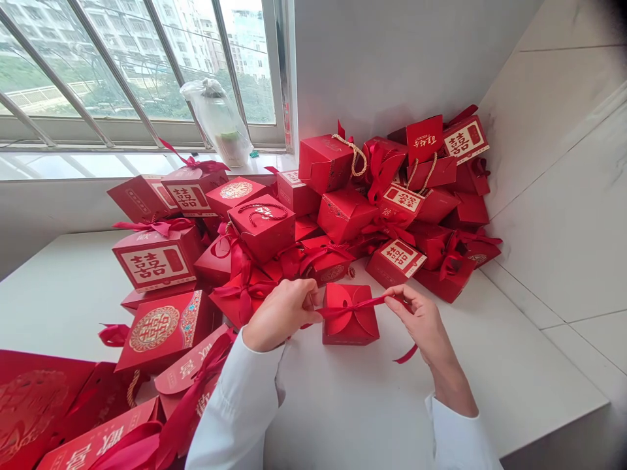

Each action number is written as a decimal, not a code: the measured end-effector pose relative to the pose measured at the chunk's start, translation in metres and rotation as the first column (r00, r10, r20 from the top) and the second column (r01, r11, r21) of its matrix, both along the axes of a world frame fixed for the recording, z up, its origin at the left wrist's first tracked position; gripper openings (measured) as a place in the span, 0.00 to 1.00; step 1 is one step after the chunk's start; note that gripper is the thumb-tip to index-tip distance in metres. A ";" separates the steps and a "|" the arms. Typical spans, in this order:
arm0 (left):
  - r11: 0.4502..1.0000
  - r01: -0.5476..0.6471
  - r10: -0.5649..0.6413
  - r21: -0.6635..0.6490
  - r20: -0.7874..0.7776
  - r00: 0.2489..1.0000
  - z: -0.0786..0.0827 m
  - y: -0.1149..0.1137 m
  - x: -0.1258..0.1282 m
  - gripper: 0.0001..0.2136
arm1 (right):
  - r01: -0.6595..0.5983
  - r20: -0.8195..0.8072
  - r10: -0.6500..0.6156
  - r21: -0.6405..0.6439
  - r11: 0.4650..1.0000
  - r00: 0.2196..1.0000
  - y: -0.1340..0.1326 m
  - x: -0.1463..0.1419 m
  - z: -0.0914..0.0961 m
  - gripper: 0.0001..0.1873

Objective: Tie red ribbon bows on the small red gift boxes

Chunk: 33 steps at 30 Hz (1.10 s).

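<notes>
A small red gift box (351, 330) with curved, interlocking top flaps stands on the white table in front of me. Across its top runs a red ribbon (343, 311), crossed near the middle of the lid. My left hand (287, 305) pinches the ribbon just left of the box. On the other side, my right hand (421, 321) grips the ribbon's right part between thumb and fingers, and a loose tail hangs below that hand. The ribbon looks stretched between both hands. Some of the left fingers are hidden behind the hand.
Red gift boxes with ribbons or cord handles are heaped behind, such as a cord-handled box (264, 232), and along the left. A plastic-wrapped cup (228, 140) stands on the sill by the barred window. Tiled wall (553, 215) borders the white table (490, 365) on the right.
</notes>
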State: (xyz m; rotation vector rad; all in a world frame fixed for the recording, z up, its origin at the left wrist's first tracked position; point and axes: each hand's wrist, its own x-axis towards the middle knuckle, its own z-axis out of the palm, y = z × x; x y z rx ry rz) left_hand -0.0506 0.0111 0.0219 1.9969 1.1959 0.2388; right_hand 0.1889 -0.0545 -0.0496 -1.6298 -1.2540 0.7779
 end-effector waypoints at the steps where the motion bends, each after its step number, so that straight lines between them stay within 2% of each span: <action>1: 1.000 -0.007 0.006 -0.014 -0.018 1.000 -0.001 0.000 0.001 0.03 | 0.033 0.003 -0.033 0.017 0.999 0.999 0.000 0.001 0.000 0.12; 4: 0.999 -0.021 0.018 -0.044 -0.076 0.997 -0.001 0.000 0.005 0.03 | 0.118 -0.040 -0.116 0.057 0.991 0.992 0.001 0.001 -0.004 0.12; 7: 0.999 -0.052 0.050 -0.015 -0.123 0.991 -0.001 0.000 0.007 0.02 | 0.153 -0.102 -0.143 0.101 0.983 0.984 0.004 0.001 -0.010 0.11; 10: 0.999 -0.051 0.052 0.007 -0.142 0.988 -0.003 0.002 0.006 0.03 | 0.129 -0.146 -0.104 0.181 0.975 0.984 0.006 0.003 -0.015 0.08; 13: 1.000 -0.001 0.002 0.003 -0.130 0.992 -0.004 0.004 0.005 0.03 | 0.079 -0.181 -0.033 0.253 0.964 0.983 0.006 0.009 -0.019 0.08; 17: 0.999 0.054 -0.053 0.002 -0.132 0.990 -0.005 0.006 0.004 0.04 | 0.112 -0.189 -0.062 0.267 0.957 0.980 0.003 0.020 -0.021 0.12; 19: 0.999 0.044 -0.043 0.005 -0.133 0.990 -0.005 0.007 0.003 0.05 | 0.129 -0.093 -0.113 0.194 0.972 0.989 0.000 0.028 -0.023 0.12; 21: 0.999 0.037 -0.037 0.002 -0.130 0.991 -0.006 0.007 0.003 0.05 | 0.134 0.122 -0.141 0.066 0.989 0.982 -0.004 0.037 -0.024 0.12; 23: 0.999 0.034 -0.034 -0.005 -0.127 0.991 -0.006 0.007 0.003 0.05 | 0.185 0.373 -0.173 0.003 0.983 0.912 -0.009 0.044 -0.023 0.11; 25: 0.999 0.043 -0.044 -0.013 -0.119 0.992 -0.005 0.006 0.003 0.05 | 0.215 0.503 -0.212 0.054 0.975 0.838 -0.013 0.047 -0.018 0.09; 27: 0.998 0.065 -0.066 -0.012 -0.105 0.992 -0.004 0.006 0.005 0.06 | 0.161 0.462 -0.199 0.120 0.980 0.864 -0.014 0.043 -0.011 0.07; 30: 0.995 0.099 -0.099 -0.008 -0.099 0.990 -0.002 0.004 0.008 0.09 | -0.026 0.284 -0.021 0.158 0.987 0.959 -0.009 0.024 0.001 0.07; 33: 0.993 0.118 -0.117 0.004 -0.109 0.987 -0.002 0.003 0.011 0.11 | -0.156 0.274 0.116 0.130 0.979 0.955 0.002 0.000 0.007 0.10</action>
